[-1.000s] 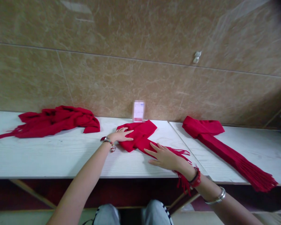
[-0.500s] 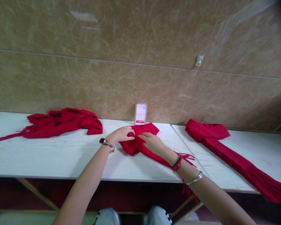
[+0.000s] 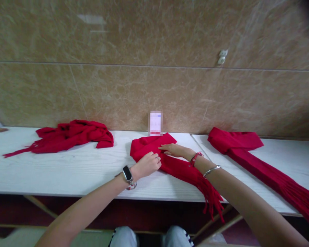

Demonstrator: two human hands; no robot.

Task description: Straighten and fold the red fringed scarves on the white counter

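Note:
A red fringed scarf (image 3: pixel 144 147) lies folded on the white tabletop, its tail slanting to the front right and its fringe hanging over the edge. My left hand (image 3: pixel 148 164) is at the near side of the fold, its fingers curled onto the cloth and closed on it. Farther right, my right hand (image 3: pixel 173 150) rests on the scarf with fingers stretched out and fairly flat. Part of the tail runs beneath my right wrist.
A crumpled red scarf (image 3: pixel 74 137) lies at the left. At the right is another red scarf (image 3: pixel 237 142), folded with its tail running forward. Behind the middle one, a phone-like upright card (image 3: pixel 155 122), blurred, leans on the tiled wall (image 3: pixel 118 96). A small white figure (image 3: pixel 222 57) is on the wall.
My left hand has moved toward me and right, from the scarf's left side to its near edge. My right hand has shifted slightly right and flattened. The tail now lies spread wider.

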